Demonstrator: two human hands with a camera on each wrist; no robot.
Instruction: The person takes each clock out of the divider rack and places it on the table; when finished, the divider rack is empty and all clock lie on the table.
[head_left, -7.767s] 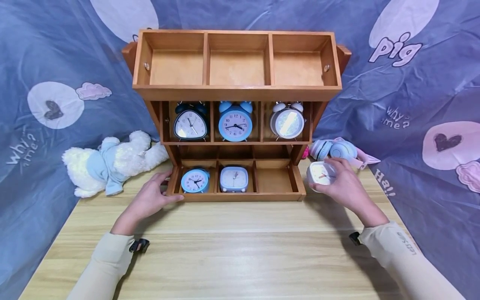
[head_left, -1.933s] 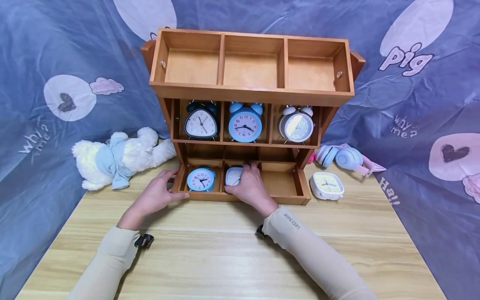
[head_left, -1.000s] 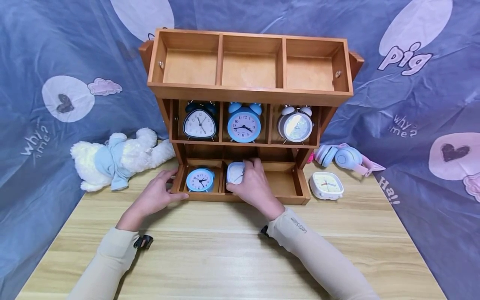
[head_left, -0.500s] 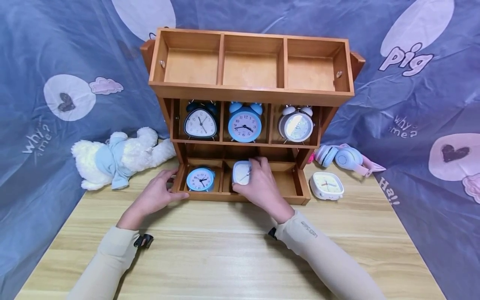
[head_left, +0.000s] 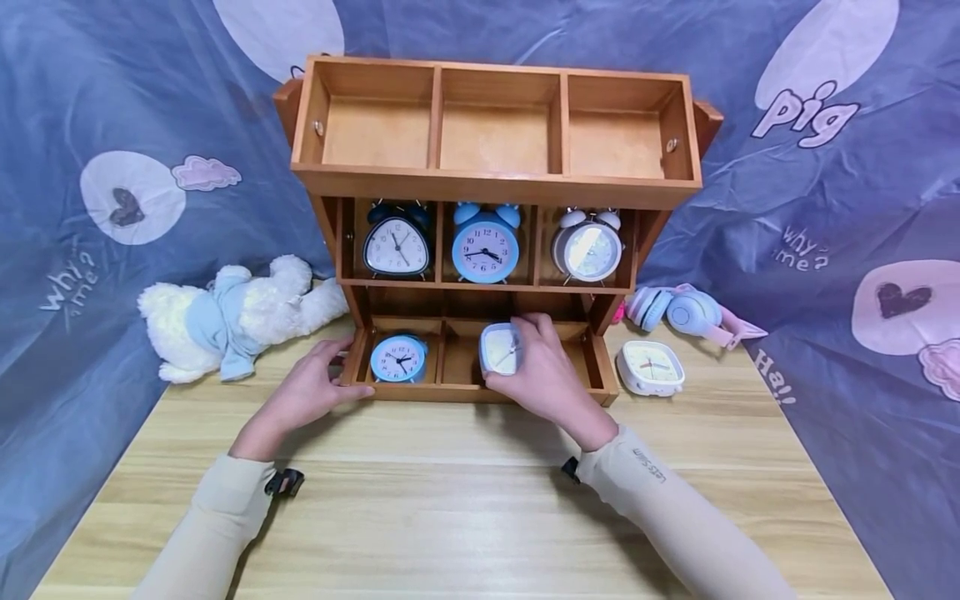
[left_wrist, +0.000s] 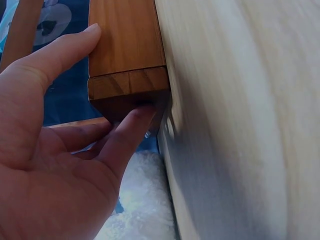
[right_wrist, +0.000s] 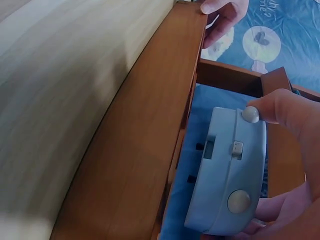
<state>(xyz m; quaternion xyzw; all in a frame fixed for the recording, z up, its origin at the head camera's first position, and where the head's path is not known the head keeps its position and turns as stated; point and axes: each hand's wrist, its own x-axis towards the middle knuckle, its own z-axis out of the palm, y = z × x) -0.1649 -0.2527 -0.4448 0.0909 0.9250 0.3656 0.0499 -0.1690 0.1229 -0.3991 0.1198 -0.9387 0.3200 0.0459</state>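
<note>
Clock [head_left: 496, 349], pale blue, squarish | just right of centre, bottom row of wooden shelf [head_left: 495, 185]; lifted or resting unclear | right hand [head_left: 549, 374]: fingers gripping clock | left hand [head_left: 310, 392]: fingers gripping shelf's bottom left corner

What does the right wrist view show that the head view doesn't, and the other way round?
Only the right wrist view shows a small switch on the casing of the held clock.
Only the head view shows that clock's dial, the white clock on the table and the headphones.
Both show the right hand gripping the held clock, and the left hand at one end of the wooden shelf.
</note>
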